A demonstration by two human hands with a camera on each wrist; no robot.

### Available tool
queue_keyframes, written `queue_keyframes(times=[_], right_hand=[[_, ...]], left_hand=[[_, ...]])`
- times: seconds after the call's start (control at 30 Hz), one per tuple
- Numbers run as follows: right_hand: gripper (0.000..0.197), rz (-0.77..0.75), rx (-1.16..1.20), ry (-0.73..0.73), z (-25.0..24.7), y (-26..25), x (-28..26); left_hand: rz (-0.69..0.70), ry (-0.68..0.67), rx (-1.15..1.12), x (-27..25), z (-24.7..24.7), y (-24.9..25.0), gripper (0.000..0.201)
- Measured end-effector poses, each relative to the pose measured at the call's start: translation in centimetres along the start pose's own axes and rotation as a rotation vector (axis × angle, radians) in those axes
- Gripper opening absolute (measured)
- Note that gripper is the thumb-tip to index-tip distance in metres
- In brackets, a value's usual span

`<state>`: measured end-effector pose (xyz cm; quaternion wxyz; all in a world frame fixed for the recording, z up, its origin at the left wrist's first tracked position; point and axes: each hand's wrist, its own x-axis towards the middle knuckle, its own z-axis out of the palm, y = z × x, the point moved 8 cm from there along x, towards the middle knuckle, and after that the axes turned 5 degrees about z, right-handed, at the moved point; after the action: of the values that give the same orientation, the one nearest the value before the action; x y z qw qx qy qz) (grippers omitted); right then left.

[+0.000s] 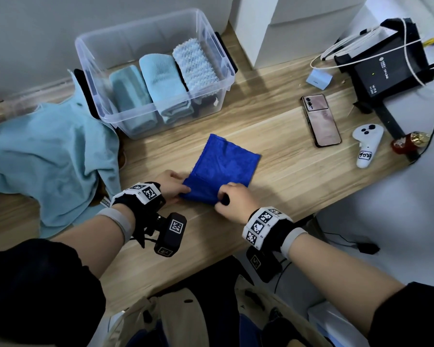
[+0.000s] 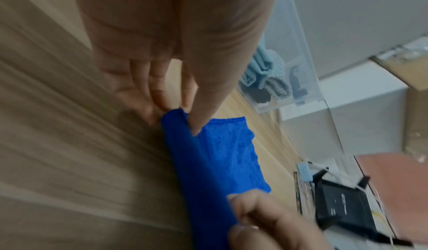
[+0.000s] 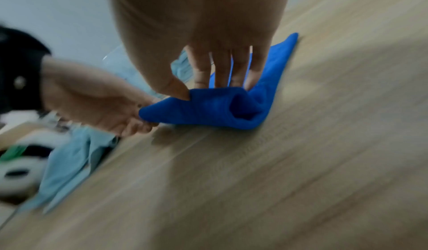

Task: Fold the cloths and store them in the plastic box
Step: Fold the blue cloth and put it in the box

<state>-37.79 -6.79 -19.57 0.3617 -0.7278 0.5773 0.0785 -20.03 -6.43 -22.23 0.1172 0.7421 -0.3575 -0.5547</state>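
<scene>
Both hands rolling the near edge of a blue cloth on the table.

The left hand [image 1: 172, 184] pinches the near left corner of the blue cloth [image 1: 226, 166] between thumb and fingers, and the right hand [image 1: 232, 200] grips the near right end, fingers curled over a turned-up roll of fabric. The rest of the cloth lies flat on the wooden table [image 1: 286, 176], just in front of the plastic box [image 1: 90, 71], where three rolled cloths [image 1: 161, 86] already stand side by side. This looks like the start of a fold or roll; next the hands would need to carry the edge forward evenly, keeping both ends level. A loose pale blue cloth [image 1: 48, 159] waits to the left. A phone [image 1: 321, 121], a white controller [image 1: 366, 144] and a black router [image 1: 383, 71] sit to the right, a grey wall behind.
</scene>
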Motion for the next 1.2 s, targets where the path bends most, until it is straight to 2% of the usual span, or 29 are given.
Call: queue_keyframes(times=[0.07,0.1,0.13,0.2,0.27,0.33,0.4,0.53,0.6,0.67,0.73,0.9,1.0,1.07,1.13,1.2], right_hand=[[0.01,0.054,0.2,-0.001,-0.6,1.1,0.4],[0.008,0.072,0.273,0.001,-0.8,1.5,0.5],[0.009,0.085,0.328,0.002,-1.1,1.8,0.6],[0.016,0.105,0.404,-0.01,-1.6,2.3,0.8],[0.023,0.124,0.456,-0.024,-1.8,2.6,0.8],[0.024,0.153,0.493,-0.015,-2.0,3.2,1.0],[0.018,0.192,0.552,0.031,-2.3,4.0,1.1],[0.006,0.263,0.684,0.166,-2.9,5.8,1.4],[0.018,0.287,0.704,0.191,-2.9,6.7,1.7],[0.037,0.323,0.643,0.173,-2.5,7.6,2.1],[0.048,0.37,0.591,0.144,-2.0,8.6,2.6],[0.046,0.432,0.58,0.149,-1.6,9.8,3.0],[0.042,0.423,0.487,0.205,-2.5,9.8,2.8],[0.04,0.39,0.422,0.298,-3.6,9.3,2.3],[0.04,0.286,0.354,0.386,-4.7,8.1,1.9],[0.041,0.093,0.249,0.396,-5.1,6.1,1.7]], left_hand=[[0.223,0.096,0.13,0.2,-0.9,1.9,0.039],[0.347,0.104,0.143,-0.2,-0.9,3.1,0.039],[0.44,0.077,0.146,-0.6,-0.6,4.0,0.036],[0.515,-0.034,0.208,-1.0,0.5,4.9,0.035],[0.498,-0.127,0.3,-0.9,1.4,5.0,0.036],[0.467,-0.157,0.28,-0.3,1.8,5.0,0.031],[0.439,-0.149,0.208,0.4,1.8,5.0,0.027],[0.376,-0.045,0.23,1.6,1.3,4.8,0.015],[0.332,-0.006,0.225,2.0,1.3,4.6,0.011],[0.296,0.028,0.237,2.3,1.2,4.2,0.01],[0.266,0.056,0.259,2.5,1.2,3.9,0.011],[0.203,0.092,0.332,2.6,1.0,3.3,0.013],[0.173,0.093,0.352,2.6,1.0,3.1,0.012],[0.143,0.088,0.336,2.5,1.0,3.0,0.011],[0.101,0.066,0.29,2.5,1.0,2.7,0.013],[0.044,0.025,0.224,2.5,1.2,2.3,0.018]])
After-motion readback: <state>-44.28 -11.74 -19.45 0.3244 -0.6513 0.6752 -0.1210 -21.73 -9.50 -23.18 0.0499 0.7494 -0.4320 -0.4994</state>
